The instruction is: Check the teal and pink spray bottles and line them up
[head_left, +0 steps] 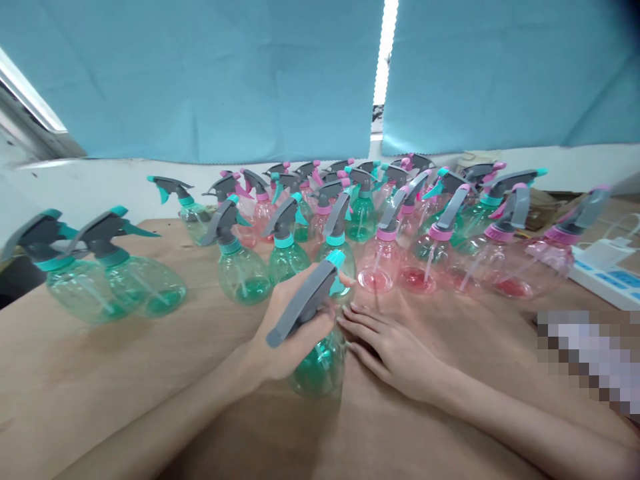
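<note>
A green spray bottle with a grey and teal trigger head stands near the front of the table. My left hand is wrapped round its neck, just under the trigger head. Beside it, my right hand lies low over the tabletop, palm down with fingers stretched out, fingertips at the bottle's right side. Whether those fingertips touch the bottle I cannot tell. Right behind stands another green spray bottle, partly hidden by the held one. A pink spray bottle is just beyond my right hand.
Several more green and pink spray bottles crowd the back of the brown table. Two green bottles stand at the left. At the right are a white power strip and a pixelated patch. A blue curtain hangs behind.
</note>
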The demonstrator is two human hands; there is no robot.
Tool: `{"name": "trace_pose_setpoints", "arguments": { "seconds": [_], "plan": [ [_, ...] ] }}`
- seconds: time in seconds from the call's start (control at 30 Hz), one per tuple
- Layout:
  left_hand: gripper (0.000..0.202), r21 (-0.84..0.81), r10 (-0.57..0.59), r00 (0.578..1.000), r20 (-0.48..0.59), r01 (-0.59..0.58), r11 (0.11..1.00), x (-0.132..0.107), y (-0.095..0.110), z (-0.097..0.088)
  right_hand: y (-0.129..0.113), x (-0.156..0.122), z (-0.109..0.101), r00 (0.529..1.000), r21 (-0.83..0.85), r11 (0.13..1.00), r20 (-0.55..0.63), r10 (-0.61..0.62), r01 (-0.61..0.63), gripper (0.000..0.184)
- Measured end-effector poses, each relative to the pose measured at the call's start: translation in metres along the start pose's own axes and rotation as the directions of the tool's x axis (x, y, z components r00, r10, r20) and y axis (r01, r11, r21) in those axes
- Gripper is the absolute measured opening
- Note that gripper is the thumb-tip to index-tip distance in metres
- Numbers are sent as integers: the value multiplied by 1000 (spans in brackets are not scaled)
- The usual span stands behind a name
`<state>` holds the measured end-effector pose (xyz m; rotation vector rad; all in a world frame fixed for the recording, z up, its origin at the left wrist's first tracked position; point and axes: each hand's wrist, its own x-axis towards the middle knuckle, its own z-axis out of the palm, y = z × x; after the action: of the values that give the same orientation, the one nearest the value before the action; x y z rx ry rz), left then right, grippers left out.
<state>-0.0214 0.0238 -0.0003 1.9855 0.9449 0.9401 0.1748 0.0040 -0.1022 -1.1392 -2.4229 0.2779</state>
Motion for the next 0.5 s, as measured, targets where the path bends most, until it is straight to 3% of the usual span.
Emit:
{"name": "trace_pose_setpoints", "arguments": {
  "seconds": [0.2, 0.5],
  "plan": [
    [36, -26, -63, 998, -5, 63, 998, -1, 3, 2, 0, 0, 0, 1000, -20, 1000, 11, 2, -2, 40],
    [37, 60, -99, 995, -29, 101, 993, -1, 3, 2, 1, 0, 1, 1000, 6, 1000, -8, 7, -7, 41]
  ]
}}
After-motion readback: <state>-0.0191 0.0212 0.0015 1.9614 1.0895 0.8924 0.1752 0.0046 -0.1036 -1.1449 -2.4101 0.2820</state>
